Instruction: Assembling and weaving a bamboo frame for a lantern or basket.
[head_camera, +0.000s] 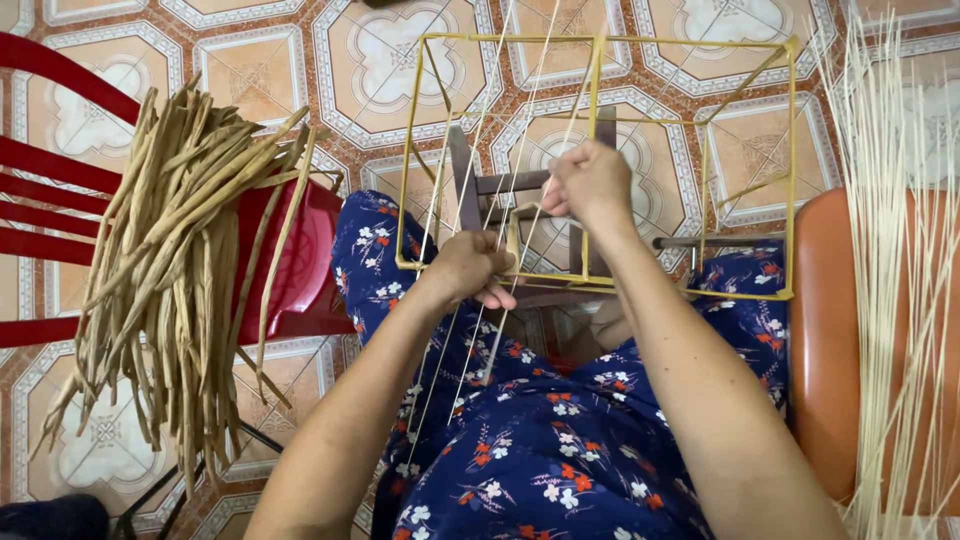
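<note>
A yellow box-shaped frame (789, 170) of thin rods rests over my knees, above a small dark wooden stand (466, 185). Several thin pale strips (500, 120) run up through the frame toward its far side. My left hand (470, 268) sits at the frame's near bottom edge, fingers curled around some of these strips. My right hand (590, 182) is higher, in the middle of the frame, pinching strips against a yellow upright rod. My lap is covered by a dark blue flowered dress (560, 450).
A bundle of dried tan flat leaves (190, 260) hangs over a red plastic chair (300, 260) on my left. Several thin pale sticks (900, 250) lie across an orange seat (825, 340) on my right. The floor is patterned tile (390, 60).
</note>
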